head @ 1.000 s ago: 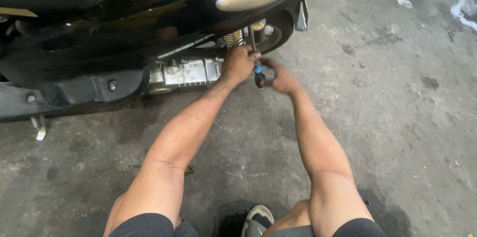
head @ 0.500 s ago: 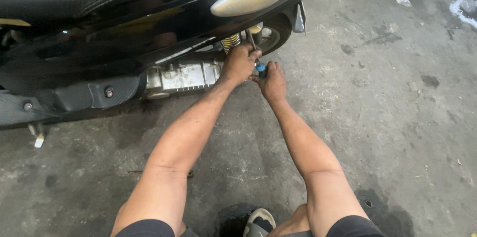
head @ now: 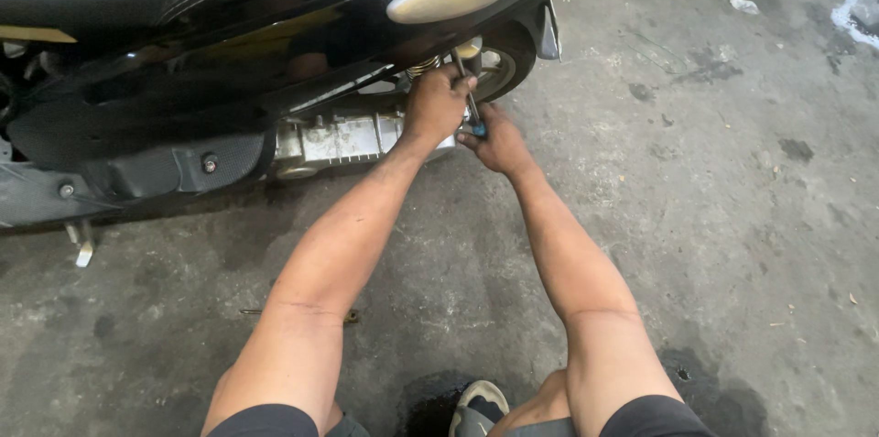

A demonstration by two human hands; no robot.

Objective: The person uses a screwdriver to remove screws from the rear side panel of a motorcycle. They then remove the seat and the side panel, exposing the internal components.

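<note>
Both hands work a screwdriver (head: pixel 473 116) at the scooter's (head: pixel 275 52) rear shock: left hand (head: pixel 437 105) clenched on the shaft, right hand (head: pixel 494 139) grasping the handle. It looks like mid-turn; next calls for steady, straight pressure.

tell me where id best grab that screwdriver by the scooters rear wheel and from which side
Probably by the blue handle end, low on the screwdriver. Its thin metal shaft slants up under the scooter body near the rear wheel, so only the handle is in the open. Come from below on the floor side, as the right hand does; the left hand steadies the shaft above.
</note>
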